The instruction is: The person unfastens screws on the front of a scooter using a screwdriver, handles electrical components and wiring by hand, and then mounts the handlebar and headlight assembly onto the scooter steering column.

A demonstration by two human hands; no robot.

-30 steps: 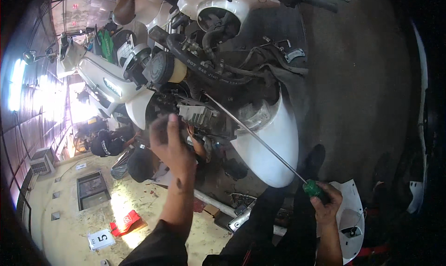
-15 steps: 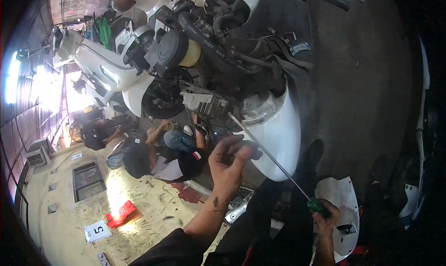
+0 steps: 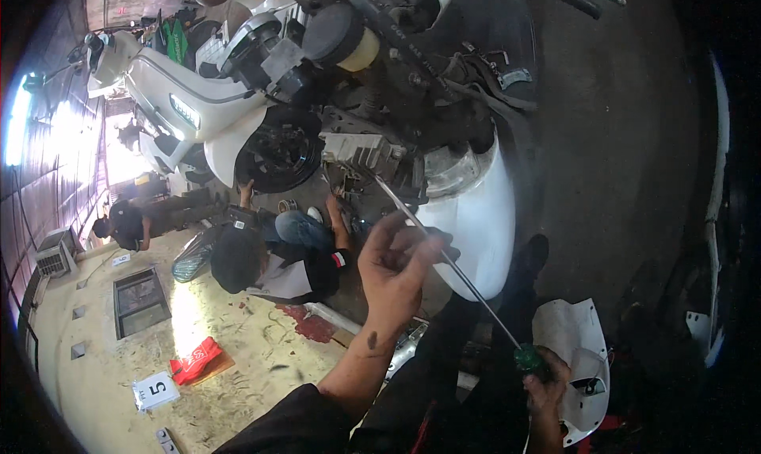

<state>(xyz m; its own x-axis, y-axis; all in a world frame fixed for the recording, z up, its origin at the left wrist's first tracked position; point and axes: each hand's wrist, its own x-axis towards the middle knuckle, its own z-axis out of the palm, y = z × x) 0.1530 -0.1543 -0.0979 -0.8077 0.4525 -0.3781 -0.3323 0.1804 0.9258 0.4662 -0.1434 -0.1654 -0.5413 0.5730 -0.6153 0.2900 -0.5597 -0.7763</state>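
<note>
My right hand (image 3: 547,379) is closed round the green handle of a long screwdriver (image 3: 485,303). Its thin metal shaft slants up and left, with the tip by a grey finned engine part (image 3: 361,151) of a partly stripped scooter. Around the middle of the shaft, the curled, blackened fingers of my left hand (image 3: 396,256) close against it. Just right of the shaft is the scooter's white rounded body panel (image 3: 472,252). Exactly what the tip touches is too small to make out.
Beside my right hand lies a loose white panel (image 3: 575,335). A co-worker in a dark cap (image 3: 238,256) crouches left of my left hand, arms toward the scooter's wheel (image 3: 281,149). Another person (image 3: 131,220) is farther left. A second white scooter (image 3: 186,109) stands behind.
The screwdriver's tip has moved up and left along the finned engine part. My left fingers have come onto the shaft, and my right hand has shifted slightly left. The view has shifted a little.
</note>
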